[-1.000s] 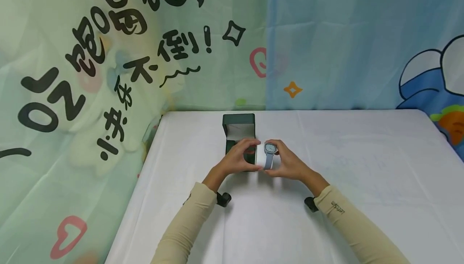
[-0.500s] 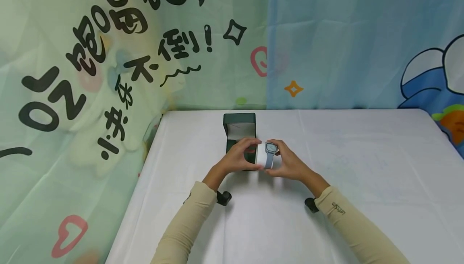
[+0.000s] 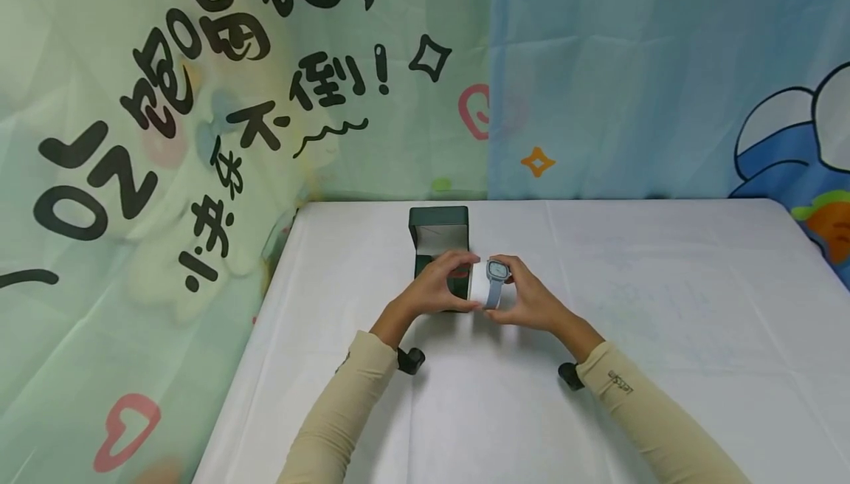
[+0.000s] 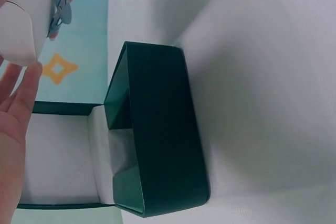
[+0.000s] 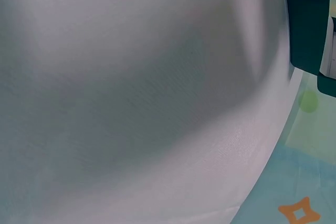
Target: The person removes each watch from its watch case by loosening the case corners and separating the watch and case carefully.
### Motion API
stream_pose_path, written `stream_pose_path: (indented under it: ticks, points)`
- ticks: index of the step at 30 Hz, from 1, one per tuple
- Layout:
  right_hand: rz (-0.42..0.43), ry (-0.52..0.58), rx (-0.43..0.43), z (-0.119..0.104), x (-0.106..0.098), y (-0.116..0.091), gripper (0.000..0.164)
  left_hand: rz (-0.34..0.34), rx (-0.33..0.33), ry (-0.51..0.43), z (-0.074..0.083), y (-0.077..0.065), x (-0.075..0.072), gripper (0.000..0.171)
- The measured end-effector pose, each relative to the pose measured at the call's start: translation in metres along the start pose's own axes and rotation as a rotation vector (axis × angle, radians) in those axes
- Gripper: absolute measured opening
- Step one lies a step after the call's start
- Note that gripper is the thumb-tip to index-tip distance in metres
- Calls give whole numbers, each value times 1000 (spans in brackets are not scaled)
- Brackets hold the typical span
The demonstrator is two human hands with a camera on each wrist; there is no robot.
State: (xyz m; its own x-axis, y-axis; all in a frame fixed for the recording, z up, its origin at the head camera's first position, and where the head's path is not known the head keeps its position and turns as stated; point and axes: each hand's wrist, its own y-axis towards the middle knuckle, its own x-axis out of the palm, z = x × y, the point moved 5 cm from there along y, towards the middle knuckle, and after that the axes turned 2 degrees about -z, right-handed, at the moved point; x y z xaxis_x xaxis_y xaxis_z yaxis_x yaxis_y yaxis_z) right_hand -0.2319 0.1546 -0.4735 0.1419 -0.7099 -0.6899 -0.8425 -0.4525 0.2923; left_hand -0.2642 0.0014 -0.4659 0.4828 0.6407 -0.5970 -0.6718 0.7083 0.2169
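A wristwatch (image 3: 496,271) with a square face and blue-grey strap is wrapped round a white watch pillow (image 3: 476,286). My left hand (image 3: 432,288) holds the pillow's left end between thumb and fingers. Its right end is in my right hand (image 3: 536,299), whose fingers reach the watch's edge. In the left wrist view, fingertips (image 4: 32,74) touch the pillow, and the strap's buckle (image 4: 59,17) shows. Behind the left hand stands a dark green watch box (image 3: 438,217), lid raised; that hand partly covers it. The right wrist view shows neither the right hand nor the watch.
The box (image 4: 168,129) stands on a white-covered table (image 3: 631,307), with a pale lining inside its lid. Printed cloth curtains (image 3: 598,85) hang behind the table and along its left side. Small black devices (image 3: 410,361) are worn at both wrists.
Both hands keep their grip on the pillow in nearly the same place. The watch face turns very slightly; the box stays put.
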Motion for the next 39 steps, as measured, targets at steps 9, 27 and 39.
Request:
stream_pose_path:
  ticks: [9, 27, 39]
  points:
    - [-57, 116, 58, -8, -1, 7, 86, 28, 25, -22, 6, 2, -5, 68]
    - [-48, 79, 102, -3, -6, 3, 82, 26, 39, -66, 1, -2, -11, 68]
    - [-35, 81, 264, 58, -24, -24, 61, 61, -115, -70, -29, -23, -30, 68]
